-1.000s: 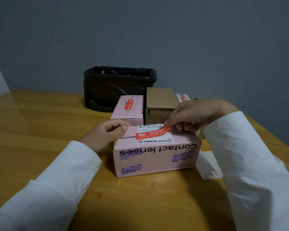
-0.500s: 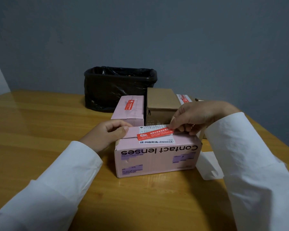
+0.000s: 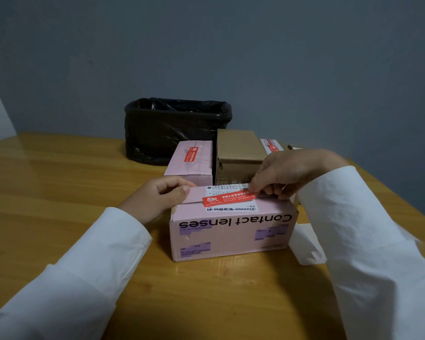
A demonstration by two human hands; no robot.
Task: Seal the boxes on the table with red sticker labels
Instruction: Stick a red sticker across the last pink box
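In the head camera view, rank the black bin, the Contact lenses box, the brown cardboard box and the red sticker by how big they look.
1. Contact lenses box and black bin: look about alike; the box is nearer, so unsure.
2. Brown cardboard box.
3. Red sticker, smallest.

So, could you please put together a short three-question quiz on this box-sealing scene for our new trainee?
1. True or false: the red sticker label lies on top of the front pink box.
2. Which hand touches the label's end? A) left hand B) right hand
3. Fill in: behind the boxes stands a black ____.

Key:
1. True.
2. B; its fingertips sit on the label's right end, while the left hand holds the box's left top corner.
3. Bin, lined with a black bag.
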